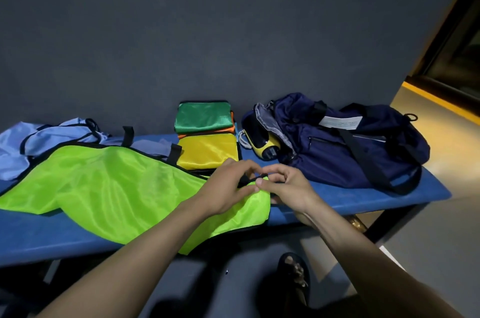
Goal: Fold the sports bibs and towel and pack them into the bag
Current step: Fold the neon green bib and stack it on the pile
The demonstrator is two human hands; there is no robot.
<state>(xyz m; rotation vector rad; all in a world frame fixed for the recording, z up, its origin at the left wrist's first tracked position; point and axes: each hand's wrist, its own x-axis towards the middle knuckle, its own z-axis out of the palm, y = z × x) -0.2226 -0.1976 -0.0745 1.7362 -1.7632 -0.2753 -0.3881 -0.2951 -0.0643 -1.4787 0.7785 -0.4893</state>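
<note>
A lime-green bib [109, 188] with black trim lies spread across the blue bench [337, 201]. At its right end my left hand [226, 188] and my right hand [288, 188] both pinch the bib's black strap [253, 178] between thumb and fingers. Behind them sit a folded yellow bib [207, 150] and a folded green bib [204, 117] stacked on an orange one [226, 130]. A navy duffel bag [345, 141] lies open at the right. A light-blue bib [52, 141] is crumpled at the far left.
A yellow and black object [262, 142] pokes out of the bag's open end. A dark grey wall [207, 32] runs right behind the bench. A sandalled foot [294, 276] stands on the floor below the bench's front edge.
</note>
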